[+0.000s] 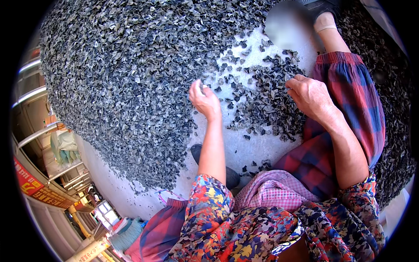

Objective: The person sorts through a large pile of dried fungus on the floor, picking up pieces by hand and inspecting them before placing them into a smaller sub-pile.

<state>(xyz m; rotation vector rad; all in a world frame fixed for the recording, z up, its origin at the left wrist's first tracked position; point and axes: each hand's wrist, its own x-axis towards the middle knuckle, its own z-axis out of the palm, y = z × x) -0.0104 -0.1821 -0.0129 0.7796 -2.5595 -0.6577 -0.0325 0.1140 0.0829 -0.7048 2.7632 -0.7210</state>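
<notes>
Dark, curled dried pieces, which look like black wood ear fungus [131, 82], lie in a wide layer over the pale ground. A smaller heap of the same pieces [271, 98] lies between my two hands. At the right edge of the wide layer is my left hand [205, 100], its fingers curled; a small dark piece seems to be by the fingertips, but a grip cannot be made out. My right hand [309, 95] is over the right side of the small heap, thumb and fingers drawn together, and what is between them is hidden.
My plaid-trousered leg [353, 98] stretches along the right of the small heap. More dark pieces [392, 137] lie beyond it. A dark shoe [232, 178] shows below my left forearm. Stuffed sacks [129, 234] and a red banner with writing [27, 177] are at lower left.
</notes>
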